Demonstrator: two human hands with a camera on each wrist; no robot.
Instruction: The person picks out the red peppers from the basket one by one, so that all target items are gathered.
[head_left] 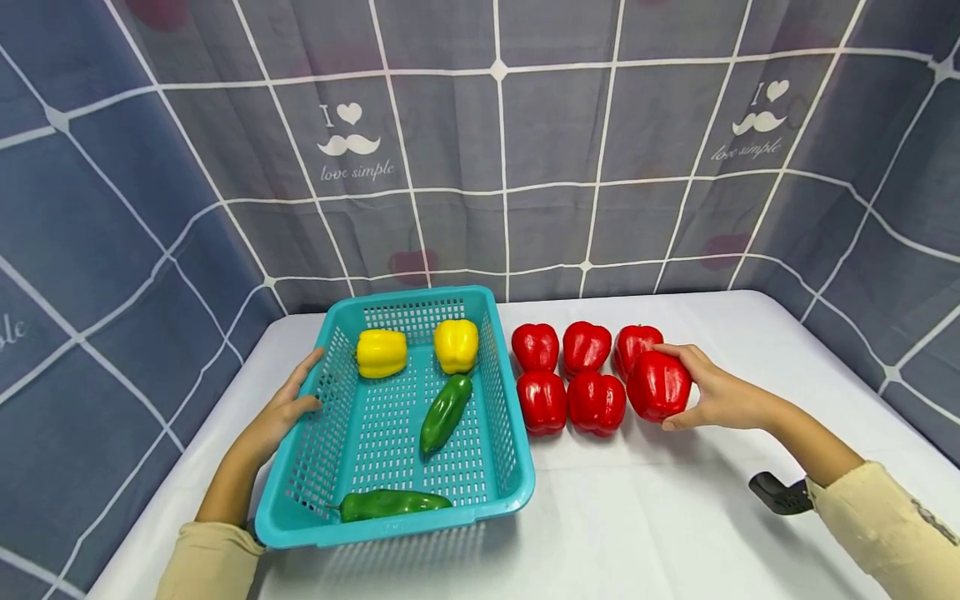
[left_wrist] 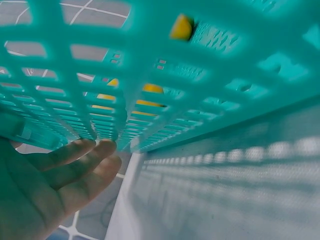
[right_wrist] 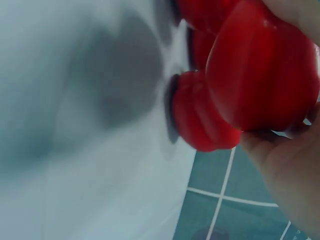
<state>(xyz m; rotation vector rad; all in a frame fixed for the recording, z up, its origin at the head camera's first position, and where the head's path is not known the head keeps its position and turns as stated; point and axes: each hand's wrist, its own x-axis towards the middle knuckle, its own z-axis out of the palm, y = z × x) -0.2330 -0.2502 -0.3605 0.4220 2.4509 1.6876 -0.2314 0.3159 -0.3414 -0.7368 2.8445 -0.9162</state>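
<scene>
My right hand [head_left: 708, 392] grips a red bell pepper [head_left: 659, 386] between thumb and fingers. The pepper is off the table, with its shadow cast on the cloth in the right wrist view. Behind it a red bell pepper [head_left: 634, 346] is partly hidden, and several more sit in two rows to its left. At the left side of a turquoise basket [head_left: 390, 527], my left hand [head_left: 285, 410] holds the rim, thumb over it. Its other fingers [left_wrist: 92, 172] lie along the outer wall in the left wrist view.
Inside the basket are two yellow bell peppers [head_left: 382, 353] and two long green peppers [head_left: 446, 414]. White cloth [head_left: 637, 525] covers the table. A grey checked curtain [head_left: 555, 142] encloses the back and sides. A black device [head_left: 782, 493] sits at my right wrist.
</scene>
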